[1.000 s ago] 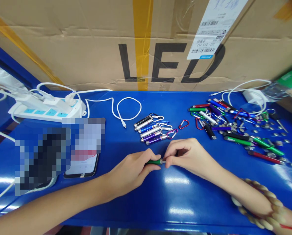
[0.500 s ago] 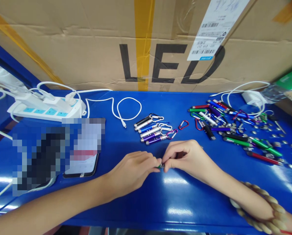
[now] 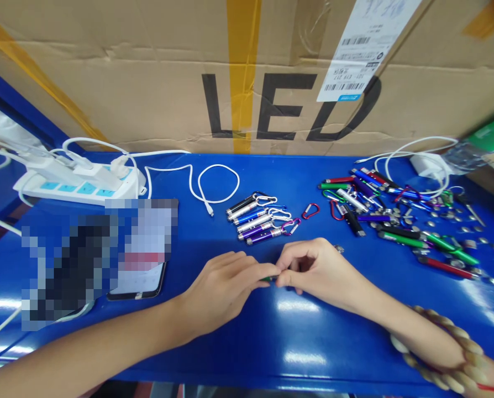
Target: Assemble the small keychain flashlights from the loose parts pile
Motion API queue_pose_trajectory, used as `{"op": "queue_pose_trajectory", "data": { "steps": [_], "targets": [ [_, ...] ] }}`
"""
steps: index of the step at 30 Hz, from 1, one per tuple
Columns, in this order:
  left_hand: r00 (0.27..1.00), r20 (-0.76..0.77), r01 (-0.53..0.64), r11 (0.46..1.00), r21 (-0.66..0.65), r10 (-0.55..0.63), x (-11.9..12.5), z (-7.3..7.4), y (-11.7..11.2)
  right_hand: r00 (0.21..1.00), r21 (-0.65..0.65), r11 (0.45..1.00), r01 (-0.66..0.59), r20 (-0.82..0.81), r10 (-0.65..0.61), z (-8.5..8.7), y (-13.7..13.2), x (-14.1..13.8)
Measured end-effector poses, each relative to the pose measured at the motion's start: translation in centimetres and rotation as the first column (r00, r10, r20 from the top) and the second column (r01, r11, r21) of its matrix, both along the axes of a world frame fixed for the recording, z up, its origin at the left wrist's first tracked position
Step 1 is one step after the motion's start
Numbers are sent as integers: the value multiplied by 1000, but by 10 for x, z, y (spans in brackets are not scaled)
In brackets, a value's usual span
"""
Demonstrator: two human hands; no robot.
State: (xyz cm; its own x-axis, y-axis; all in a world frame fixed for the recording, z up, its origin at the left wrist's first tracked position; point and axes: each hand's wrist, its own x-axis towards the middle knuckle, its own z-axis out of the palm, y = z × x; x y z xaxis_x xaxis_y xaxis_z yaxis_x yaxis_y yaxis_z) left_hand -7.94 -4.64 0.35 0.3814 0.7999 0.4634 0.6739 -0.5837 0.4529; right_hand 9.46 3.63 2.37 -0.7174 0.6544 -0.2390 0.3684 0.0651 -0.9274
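Note:
My left hand (image 3: 228,287) is closed around a small green flashlight (image 3: 267,279); only a sliver of its green body shows between the fingers. My right hand (image 3: 317,271) pinches at the flashlight's right end, its thumb and index fingertips touching my left index finger. Whatever lies between the right fingertips is hidden. Just beyond the hands lies a neat row of several mini flashlights (image 3: 257,218) in black, silver, blue and purple, with carabiner clips attached. A loose red carabiner (image 3: 311,210) rests to the right of that row.
A pile of coloured flashlight bodies (image 3: 400,235) and scattered button cells (image 3: 464,229) covers the right side. Phones (image 3: 141,282) lie at left, in front of a white power strip (image 3: 81,185) with cables. A large cardboard box (image 3: 147,83) stands along the back.
My left index finger has stretched further right, over the flashlight's end, covering the silvery part seen before. The fingers of my right hand have shifted slightly. The flashlights on the table stay put.

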Motion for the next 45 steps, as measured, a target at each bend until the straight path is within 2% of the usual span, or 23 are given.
{"op": "queue_pose_trajectory", "data": {
  "steps": [3, 6, 8, 11, 18, 22, 26, 30, 39, 45],
  "targets": [
    [1000, -28, -6, 1000, -26, 6, -1, 2, 0, 1000, -35, 999, 12, 17, -12, -1, 1, 1],
    [1000, 12, -12, 999, -52, 13, -1, 2, 1, 1000, 5, 1000, 15, 14, -15, -2, 2, 1],
    [998, 58, -23, 996, -87, 29, -2, 2, 2, 1000, 68, 998, 20, 8, -21, -2, 1, 1],
    [990, 132, -36, 988, -151, 56, -1, 3, 1, 999, 232, 972, 44, -35, -37, -3, 1, 2],
    [976, 189, -55, 962, -266, 108, -1, 3, 1, 990, 569, 820, 63, -137, 19, -7, -2, 7],
    [976, 192, -55, 966, -253, 106, -1, 4, 2, 980, 692, 716, 92, -191, 59, -5, -2, 10],
    [976, 188, -59, 965, -257, 110, -1, 5, 1, 979, 798, 599, 59, -163, 121, -4, 0, 13],
    [977, 192, -42, 967, -250, 92, -1, 5, 1, 981, 837, 544, 51, -145, 131, -2, 0, 15],
    [981, 183, -8, 963, -269, 60, -2, 6, 1, 970, 852, 523, 34, -154, 187, 0, 0, 16],
    [982, 183, 8, 945, -327, 55, -1, 9, 2, 962, 831, 555, 35, -179, 206, 0, 2, 15]
  ]
}}
